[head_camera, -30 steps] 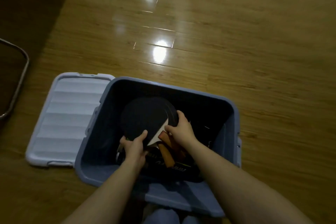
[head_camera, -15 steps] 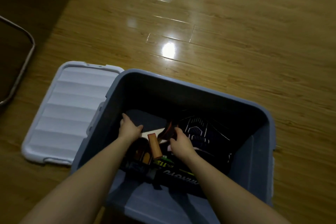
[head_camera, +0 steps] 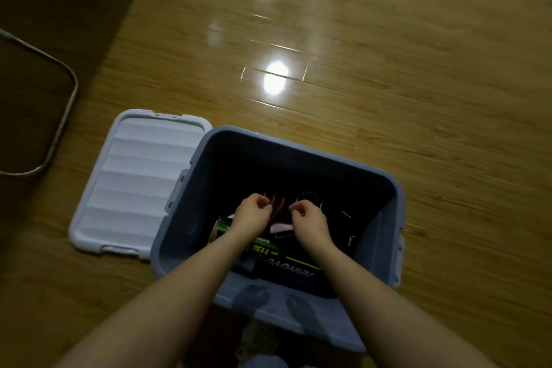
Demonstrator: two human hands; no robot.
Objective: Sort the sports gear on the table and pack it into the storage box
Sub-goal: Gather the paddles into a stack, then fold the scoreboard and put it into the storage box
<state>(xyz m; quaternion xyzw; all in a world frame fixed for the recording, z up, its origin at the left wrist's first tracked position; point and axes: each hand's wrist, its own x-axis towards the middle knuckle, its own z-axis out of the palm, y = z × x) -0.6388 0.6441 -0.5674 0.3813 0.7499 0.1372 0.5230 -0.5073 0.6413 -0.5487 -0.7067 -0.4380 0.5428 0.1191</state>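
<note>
Down at the bottom of the frame, two bare forearms are reaching up and inward into the blue storage box (head_camera: 397,203), which is sitting on the wooden floor (head_camera: 418,69) in the lower middle of the picture. Lying in the near part of the box is a long black-and-green racket case (head_camera: 286,263) with pale lettering, its long axis running from the left-centre of the box down toward the lower right. Just above it, near the middle of the box, the left hand (head_camera: 254,213) and the right hand (head_camera: 309,218) are hovering side by side, a little apart, both with fingers curled in. Between them thin orange-red strips (head_camera: 273,202) are standing roughly upright, pointing toward the top of the frame; whether either hand is actually pinching them is too dark to tell. Behind the right hand, a dark item with fine white lines (head_camera: 310,197) is lying deeper in the box. Farther left, the pale ribbed lid (head_camera: 134,182) is lying flat on the floor, touching the box's left wall. In the upper left, a curved metal tube (head_camera: 59,125) is bordering a dark area.
</note>
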